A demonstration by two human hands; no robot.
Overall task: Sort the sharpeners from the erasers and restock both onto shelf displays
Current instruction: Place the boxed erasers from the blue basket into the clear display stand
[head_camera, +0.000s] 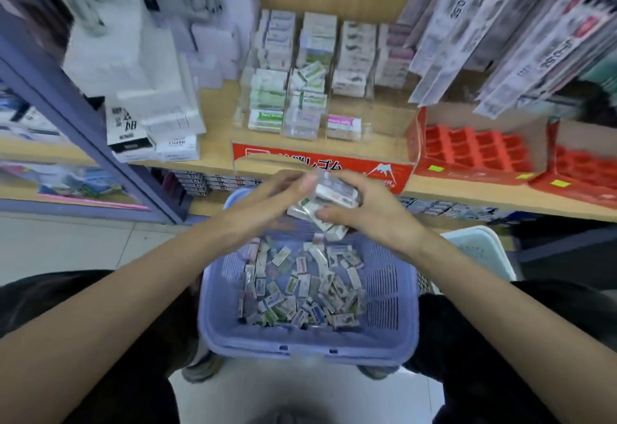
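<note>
A purple plastic basket (pixel 390 330) on the floor in front of me holds several small wrapped erasers (pixel 300 293). Above its far rim my right hand (pixel 370 213) grips a stack of wrapped erasers (pixel 329 205), thumb underneath. My left hand (pixel 267 200) is beside it, its blurred fingers reaching to the top of that stack. On the wooden shelf behind stands a clear tiered display (pixel 300 90) partly filled with boxed erasers, above a red printed card front (pixel 320 165).
Two red compartment trays (pixel 474 150) sit on the shelf to the right. White boxes (pixel 133 66) pile up at the left. Hanging packets (pixel 517 23) crowd the upper right. A pale basket (pixel 480 250) stands at the right of the purple one.
</note>
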